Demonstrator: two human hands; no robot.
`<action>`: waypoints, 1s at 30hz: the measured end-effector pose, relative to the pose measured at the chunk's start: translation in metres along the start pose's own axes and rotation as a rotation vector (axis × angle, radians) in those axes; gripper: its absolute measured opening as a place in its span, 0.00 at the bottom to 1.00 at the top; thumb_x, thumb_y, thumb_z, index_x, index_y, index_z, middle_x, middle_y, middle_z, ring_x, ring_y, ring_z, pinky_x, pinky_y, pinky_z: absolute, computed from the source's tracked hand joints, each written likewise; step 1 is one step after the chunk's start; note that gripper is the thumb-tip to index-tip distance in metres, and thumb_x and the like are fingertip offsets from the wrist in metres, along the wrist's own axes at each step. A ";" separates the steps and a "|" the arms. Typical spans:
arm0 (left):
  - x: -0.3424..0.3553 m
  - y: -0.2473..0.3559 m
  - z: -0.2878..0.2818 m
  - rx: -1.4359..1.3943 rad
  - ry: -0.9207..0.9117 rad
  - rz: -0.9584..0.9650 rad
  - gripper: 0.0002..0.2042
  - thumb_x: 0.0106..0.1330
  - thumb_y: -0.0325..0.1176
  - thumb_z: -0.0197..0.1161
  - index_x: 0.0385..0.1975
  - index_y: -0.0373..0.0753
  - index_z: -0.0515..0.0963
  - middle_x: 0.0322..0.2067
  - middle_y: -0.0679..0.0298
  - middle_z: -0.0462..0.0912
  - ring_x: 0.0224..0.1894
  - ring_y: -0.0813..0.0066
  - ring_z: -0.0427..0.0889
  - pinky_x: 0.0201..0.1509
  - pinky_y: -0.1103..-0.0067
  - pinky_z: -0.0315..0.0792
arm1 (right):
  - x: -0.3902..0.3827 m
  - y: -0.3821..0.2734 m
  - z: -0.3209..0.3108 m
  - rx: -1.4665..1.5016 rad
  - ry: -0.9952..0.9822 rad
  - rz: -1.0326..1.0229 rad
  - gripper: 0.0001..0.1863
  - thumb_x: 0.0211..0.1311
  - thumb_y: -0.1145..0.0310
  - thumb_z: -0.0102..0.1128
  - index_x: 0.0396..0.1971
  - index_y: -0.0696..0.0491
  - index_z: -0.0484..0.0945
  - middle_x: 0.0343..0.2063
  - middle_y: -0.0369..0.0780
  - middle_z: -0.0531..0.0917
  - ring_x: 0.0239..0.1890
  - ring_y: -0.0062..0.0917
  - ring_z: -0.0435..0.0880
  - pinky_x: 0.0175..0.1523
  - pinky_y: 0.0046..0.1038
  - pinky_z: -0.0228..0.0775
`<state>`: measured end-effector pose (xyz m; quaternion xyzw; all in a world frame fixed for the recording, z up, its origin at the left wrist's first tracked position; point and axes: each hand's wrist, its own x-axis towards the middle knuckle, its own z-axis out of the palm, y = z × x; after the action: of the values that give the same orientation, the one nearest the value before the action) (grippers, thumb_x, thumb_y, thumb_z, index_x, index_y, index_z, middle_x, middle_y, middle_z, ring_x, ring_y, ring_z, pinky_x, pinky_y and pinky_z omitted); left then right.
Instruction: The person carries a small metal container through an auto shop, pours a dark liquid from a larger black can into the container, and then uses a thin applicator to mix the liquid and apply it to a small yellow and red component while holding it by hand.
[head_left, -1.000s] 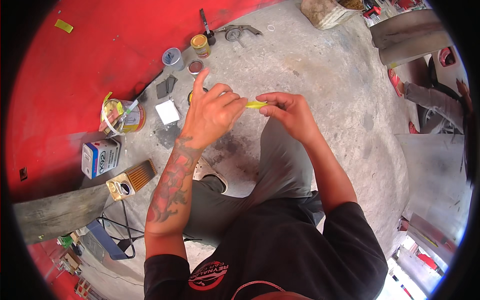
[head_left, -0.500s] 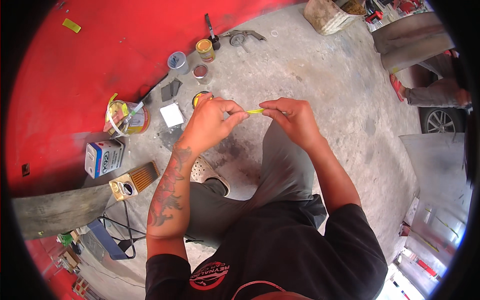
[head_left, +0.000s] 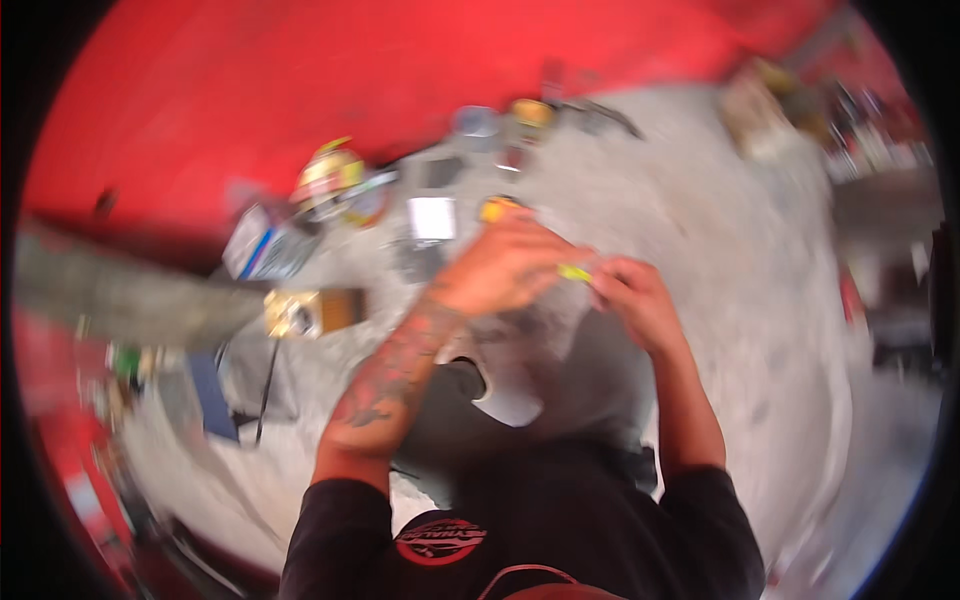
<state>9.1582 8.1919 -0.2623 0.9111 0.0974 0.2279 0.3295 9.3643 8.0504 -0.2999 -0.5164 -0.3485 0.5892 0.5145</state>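
A short strip of yellow tape (head_left: 574,272) is stretched between my two hands above the grey floor. My left hand (head_left: 510,262) is blurred, its fingers reaching to the strip's left end and closed there. On the other side, the curled fingers of my right hand (head_left: 635,292) pinch the right end. Just beyond my left hand is a round yellow-and-dark thing (head_left: 498,208), partly covered by it. A white square pad (head_left: 432,218) lies farther left on the floor, beside dark flat sheets (head_left: 438,172).
A bucket (head_left: 335,182), a white-and-blue tin (head_left: 262,245) and a tan box-shaped tool (head_left: 312,312) stand at the left. Far off are a clear cup (head_left: 476,122) and a yellow-topped can (head_left: 532,114). A red panel (head_left: 400,60) borders the floor.
The whole view has shifted, so floor things sit farther right, and the picture is blurred. My hands have come closer together, with the strip still between them.
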 end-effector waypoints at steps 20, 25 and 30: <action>-0.272 0.219 0.034 0.879 0.362 -0.829 0.11 0.63 0.39 0.65 0.17 0.55 0.81 0.20 0.76 0.81 0.30 0.71 0.83 0.64 0.48 0.62 | 0.008 0.101 0.219 -0.139 -1.174 0.282 0.20 0.61 0.77 0.68 0.53 0.66 0.81 0.30 0.37 0.85 0.30 0.20 0.82 0.41 0.23 0.75; -0.302 0.247 0.038 0.967 0.355 -0.970 0.06 0.62 0.44 0.67 0.24 0.57 0.87 0.23 0.77 0.85 0.34 0.73 0.84 0.65 0.52 0.60 | -0.014 0.127 0.254 -0.195 -1.265 0.175 0.17 0.61 0.78 0.66 0.50 0.67 0.83 0.28 0.38 0.85 0.31 0.21 0.82 0.42 0.23 0.73; -0.320 0.259 0.047 0.927 0.509 -1.026 0.09 0.62 0.43 0.68 0.22 0.50 0.84 0.23 0.74 0.85 0.34 0.69 0.84 0.64 0.48 0.59 | -0.035 0.106 0.282 -0.317 -1.232 0.015 0.13 0.53 0.84 0.64 0.40 0.65 0.87 0.31 0.40 0.87 0.33 0.21 0.82 0.42 0.23 0.74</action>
<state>8.9072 7.8632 -0.2390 0.7155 0.6713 0.1850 -0.0570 9.0634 8.0263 -0.3281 -0.1548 -0.6600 0.7230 0.1329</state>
